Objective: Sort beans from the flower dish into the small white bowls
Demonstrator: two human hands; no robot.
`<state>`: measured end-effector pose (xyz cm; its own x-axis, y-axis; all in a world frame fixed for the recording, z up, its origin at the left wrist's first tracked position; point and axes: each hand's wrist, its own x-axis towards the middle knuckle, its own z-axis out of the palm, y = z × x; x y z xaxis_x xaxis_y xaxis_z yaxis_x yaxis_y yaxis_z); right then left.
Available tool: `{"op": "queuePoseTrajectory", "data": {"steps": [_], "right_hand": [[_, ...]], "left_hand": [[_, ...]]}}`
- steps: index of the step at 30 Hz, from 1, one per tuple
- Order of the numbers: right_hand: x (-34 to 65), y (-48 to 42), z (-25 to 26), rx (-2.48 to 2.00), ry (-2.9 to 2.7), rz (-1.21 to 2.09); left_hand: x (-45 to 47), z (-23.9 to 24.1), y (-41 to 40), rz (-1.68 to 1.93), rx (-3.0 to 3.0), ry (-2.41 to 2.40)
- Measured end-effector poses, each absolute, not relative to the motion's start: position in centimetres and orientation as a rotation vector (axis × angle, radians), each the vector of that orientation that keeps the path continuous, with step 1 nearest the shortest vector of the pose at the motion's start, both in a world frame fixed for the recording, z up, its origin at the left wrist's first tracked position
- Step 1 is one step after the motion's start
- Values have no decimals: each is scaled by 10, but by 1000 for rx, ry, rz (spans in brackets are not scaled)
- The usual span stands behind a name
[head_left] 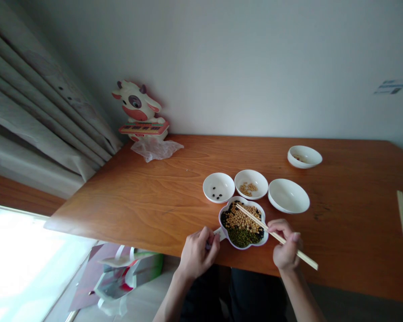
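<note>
My left hand (pixel 200 251) is closed round the short handle of a flower-shaped dish (pixel 267 240) at the table's front edge. In that dish lie soybeans (pixel 243 218), green mung beans (pixel 243 237) and black beans (pixel 226 218). Wooden chopsticks (pixel 304 256) are gripped in my right hand (pixel 286 244), their tips resting among the soybeans. Behind the dish stand three white bowls: the left bowl (pixel 210 183) with several black beans, the middle bowl (pixel 262 179) with some soybeans, and the right bowl (pixel 289 196) with nothing visible inside.
Farther back on the wooden table (pixel 174 201) is another white bowl (pixel 309 157) with small pieces in it. A cow toy with a keyboard (pixel 141 112) and a crumpled plastic bag (pixel 156 150) are at the back left. Bags (pixel 127 273) lie on the floor at left.
</note>
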<state>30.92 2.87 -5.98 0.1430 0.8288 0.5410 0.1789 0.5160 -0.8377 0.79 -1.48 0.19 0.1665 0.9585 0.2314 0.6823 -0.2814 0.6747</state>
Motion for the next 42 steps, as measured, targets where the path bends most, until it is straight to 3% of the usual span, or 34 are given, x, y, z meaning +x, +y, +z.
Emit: {"op": "queuePoseTrajectory", "data": {"steps": [42], "right_hand": [[308, 24, -53, -1007, -1463, 622]], "left_hand": [[8, 6, -14, 891, 2016, 1554]]}}
